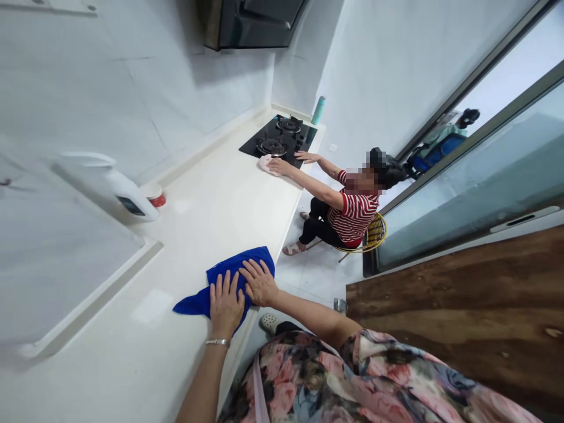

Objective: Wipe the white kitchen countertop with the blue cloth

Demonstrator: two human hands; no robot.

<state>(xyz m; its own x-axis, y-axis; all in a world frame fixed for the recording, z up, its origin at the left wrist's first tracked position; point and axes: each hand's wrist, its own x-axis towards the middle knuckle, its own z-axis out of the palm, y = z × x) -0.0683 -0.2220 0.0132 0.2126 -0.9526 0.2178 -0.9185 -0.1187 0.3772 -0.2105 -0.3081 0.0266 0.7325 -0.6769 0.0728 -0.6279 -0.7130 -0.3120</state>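
Observation:
A blue cloth (240, 258) lies on the white countertop (220, 205), one pointed corner stretching out to the left. My left hand (227, 305), with a silver bracelet at the wrist, rests flat on the cloth with its fingers spread. Close beside it, my right hand (259, 283) also presses flat on the cloth near the counter's front edge, fingers extended. Neither hand grips the fabric; part of the cloth is hidden under both palms.
A white bottle (130, 194) and a red-and-white tub (154, 195) stand by the wall. Farther along, a seated person (359, 205) has one hand on a pale cloth (265, 164) beside the black gas stove (282, 138). A teal can (318, 110) stands behind.

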